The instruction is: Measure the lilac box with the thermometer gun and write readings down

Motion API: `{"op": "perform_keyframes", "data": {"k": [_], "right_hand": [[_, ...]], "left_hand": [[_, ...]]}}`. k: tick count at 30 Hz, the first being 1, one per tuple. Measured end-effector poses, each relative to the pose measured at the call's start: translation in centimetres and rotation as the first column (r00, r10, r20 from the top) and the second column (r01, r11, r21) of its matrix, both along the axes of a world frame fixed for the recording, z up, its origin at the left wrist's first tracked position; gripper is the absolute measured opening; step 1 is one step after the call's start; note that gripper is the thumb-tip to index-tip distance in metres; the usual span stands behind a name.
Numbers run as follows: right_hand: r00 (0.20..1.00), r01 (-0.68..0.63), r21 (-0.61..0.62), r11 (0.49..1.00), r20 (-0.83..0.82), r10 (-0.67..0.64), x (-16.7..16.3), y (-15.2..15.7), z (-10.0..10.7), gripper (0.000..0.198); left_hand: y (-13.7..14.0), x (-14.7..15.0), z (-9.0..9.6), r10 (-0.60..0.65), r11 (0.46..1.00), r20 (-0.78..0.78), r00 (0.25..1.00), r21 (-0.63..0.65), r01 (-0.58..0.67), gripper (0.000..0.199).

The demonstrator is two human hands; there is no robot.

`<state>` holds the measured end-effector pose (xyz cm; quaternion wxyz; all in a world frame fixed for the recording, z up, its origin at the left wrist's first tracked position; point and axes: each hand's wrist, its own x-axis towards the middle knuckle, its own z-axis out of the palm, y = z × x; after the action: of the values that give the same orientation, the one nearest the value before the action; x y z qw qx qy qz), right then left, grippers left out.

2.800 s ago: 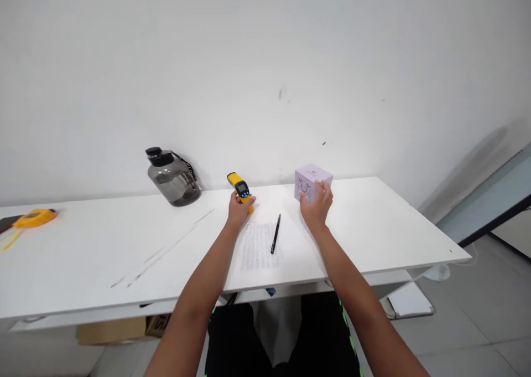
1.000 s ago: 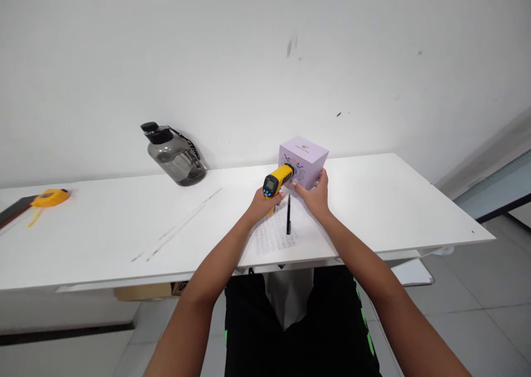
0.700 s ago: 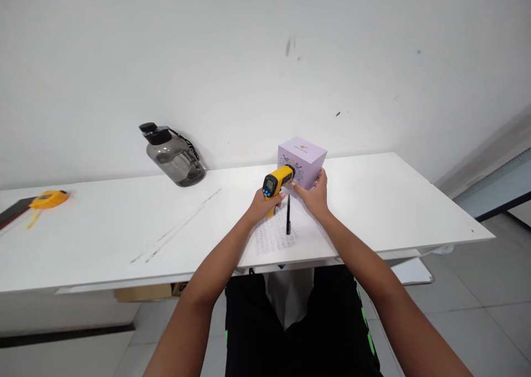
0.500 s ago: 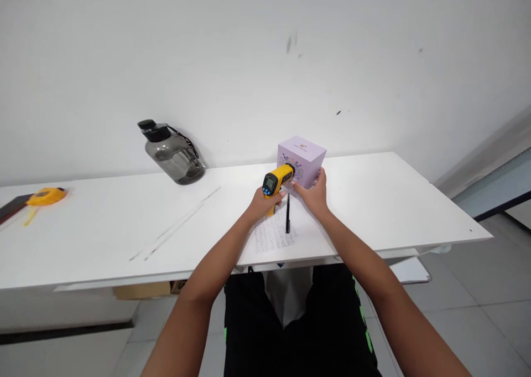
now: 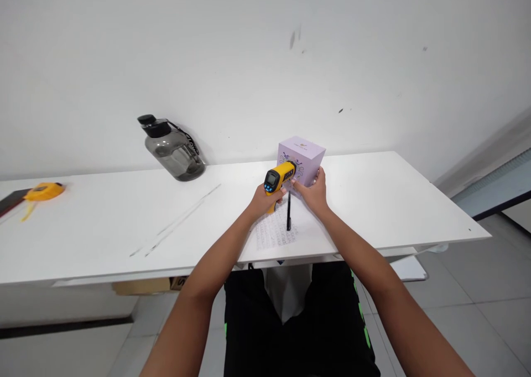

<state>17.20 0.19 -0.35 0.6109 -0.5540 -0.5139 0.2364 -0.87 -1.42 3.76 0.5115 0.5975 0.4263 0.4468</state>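
Two hands meet at the lilac box [image 5: 301, 156], which serves as the landmark for all positions below. The box stands upright on the white table [image 5: 394, 200], one vertical edge turned toward the viewer, near the wall. The left hand [image 5: 262, 202] lies to the near left of the box, closed around the grip of a yellow infrared thermometer [image 5: 279, 175]. The thermometer's long axis runs from its display end, on the near left, up and rightward to its nose; the nose reaches the box's left front face, and whether it touches that face or stops just short cannot be told. The right hand [image 5: 314, 192] lies on the near right of the box, its fingers curled against the lower part of the right front face; it steadies the box with a partial, open-sided hold and does not enclose it.

Both hands are close to the box; the right one is in contact with it, while the left reaches it only through the thermometer. A black pen [image 5: 289, 213] lies just in front of the box, between the two hands, its length pointing toward the box, on a printed sheet [image 5: 274, 232]. Well to the left of the box stand a dark water jug [image 5: 173, 149] against the wall and, farther left, a yellow tape measure [image 5: 40, 190].
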Motion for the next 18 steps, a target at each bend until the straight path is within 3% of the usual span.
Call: {"op": "perform_keyframes", "data": {"k": [18], "right_hand": [[1.0, 0.019, -0.006, 1.0, 0.007, -0.018, -0.06, -0.47, 0.84, 0.089]], "left_hand": [[0.29, -0.24, -0.47, -0.017, 1.0, -0.019, 1.0, 0.002, 0.017, 0.044]]}}
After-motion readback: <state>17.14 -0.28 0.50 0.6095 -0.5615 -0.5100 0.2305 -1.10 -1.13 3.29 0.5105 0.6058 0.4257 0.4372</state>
